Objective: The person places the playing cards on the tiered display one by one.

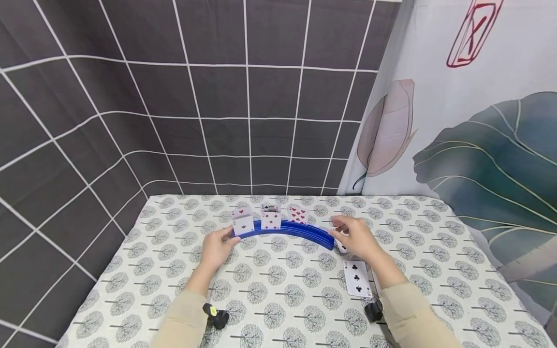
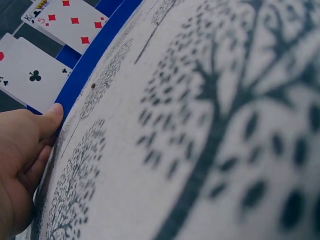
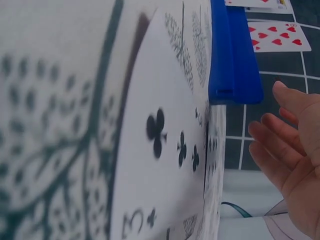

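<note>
A blue curved card holder lies across the table with playing cards standing in its grooves. My left hand grips its left end, thumb in front and fingers behind, beside an ace of clubs with a red card behind it. A five of diamonds stands in the middle before a king, and a hearts card stands farther right. Just off the holder's right end, my right hand has relaxed fingers, with a small gap to the holder in the right wrist view.
A three of clubs lies face up on the table near my right forearm. Another card is partly hidden under my right hand. The tree-patterned tablecloth reaches back to a dark grid-patterned curtain.
</note>
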`<state>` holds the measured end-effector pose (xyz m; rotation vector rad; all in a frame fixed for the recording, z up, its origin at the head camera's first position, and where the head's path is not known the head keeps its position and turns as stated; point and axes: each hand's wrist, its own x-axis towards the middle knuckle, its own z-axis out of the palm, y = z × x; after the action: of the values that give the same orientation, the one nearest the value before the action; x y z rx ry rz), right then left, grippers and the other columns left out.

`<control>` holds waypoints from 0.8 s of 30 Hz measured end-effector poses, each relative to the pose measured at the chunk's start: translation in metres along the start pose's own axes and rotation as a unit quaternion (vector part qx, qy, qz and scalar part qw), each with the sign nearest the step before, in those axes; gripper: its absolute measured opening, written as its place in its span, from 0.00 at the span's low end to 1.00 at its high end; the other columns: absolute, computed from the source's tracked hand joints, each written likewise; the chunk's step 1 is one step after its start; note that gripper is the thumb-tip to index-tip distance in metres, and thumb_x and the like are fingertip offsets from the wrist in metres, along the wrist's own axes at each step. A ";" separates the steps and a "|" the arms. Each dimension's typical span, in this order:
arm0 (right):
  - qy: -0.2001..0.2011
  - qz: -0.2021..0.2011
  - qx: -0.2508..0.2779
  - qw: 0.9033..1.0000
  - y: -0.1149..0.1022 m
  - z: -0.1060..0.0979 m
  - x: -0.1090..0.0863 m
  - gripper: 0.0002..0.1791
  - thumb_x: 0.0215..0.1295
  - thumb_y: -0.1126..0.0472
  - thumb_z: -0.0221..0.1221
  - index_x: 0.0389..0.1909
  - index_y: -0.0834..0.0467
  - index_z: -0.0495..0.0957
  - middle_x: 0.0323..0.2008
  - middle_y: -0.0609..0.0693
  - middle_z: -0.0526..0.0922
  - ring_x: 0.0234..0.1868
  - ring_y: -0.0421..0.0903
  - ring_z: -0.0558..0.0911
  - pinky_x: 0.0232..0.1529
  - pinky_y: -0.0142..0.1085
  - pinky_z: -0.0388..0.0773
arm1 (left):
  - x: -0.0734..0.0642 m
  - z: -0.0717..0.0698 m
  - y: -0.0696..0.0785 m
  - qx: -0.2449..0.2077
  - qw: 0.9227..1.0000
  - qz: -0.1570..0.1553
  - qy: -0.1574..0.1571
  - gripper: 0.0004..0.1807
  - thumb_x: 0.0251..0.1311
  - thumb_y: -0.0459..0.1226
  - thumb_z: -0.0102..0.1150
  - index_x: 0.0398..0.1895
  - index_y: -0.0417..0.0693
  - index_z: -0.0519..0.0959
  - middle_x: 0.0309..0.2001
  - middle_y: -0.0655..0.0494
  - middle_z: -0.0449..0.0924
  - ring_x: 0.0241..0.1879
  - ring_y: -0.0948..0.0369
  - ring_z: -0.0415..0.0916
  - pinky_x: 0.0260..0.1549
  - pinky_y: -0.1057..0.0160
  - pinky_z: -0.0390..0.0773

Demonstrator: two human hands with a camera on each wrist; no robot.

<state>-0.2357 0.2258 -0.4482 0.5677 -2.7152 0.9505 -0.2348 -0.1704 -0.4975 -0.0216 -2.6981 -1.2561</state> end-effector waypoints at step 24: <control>-0.007 0.015 -0.009 1.000 0.027 -0.017 -0.025 0.18 0.62 0.65 0.69 0.50 0.71 0.80 0.42 0.62 0.87 0.38 0.54 0.87 0.44 0.50 0.88 | -0.001 0.000 0.001 -0.004 1.000 -0.004 0.000 0.29 0.60 0.41 0.70 0.63 0.37 0.77 0.54 0.40 0.83 0.58 0.42 0.79 0.69 0.42 0.68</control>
<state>-0.2239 0.2636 -0.4578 0.5336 -2.7502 0.9320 -0.2342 -0.1697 -0.4967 -0.0116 -2.6967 -1.2679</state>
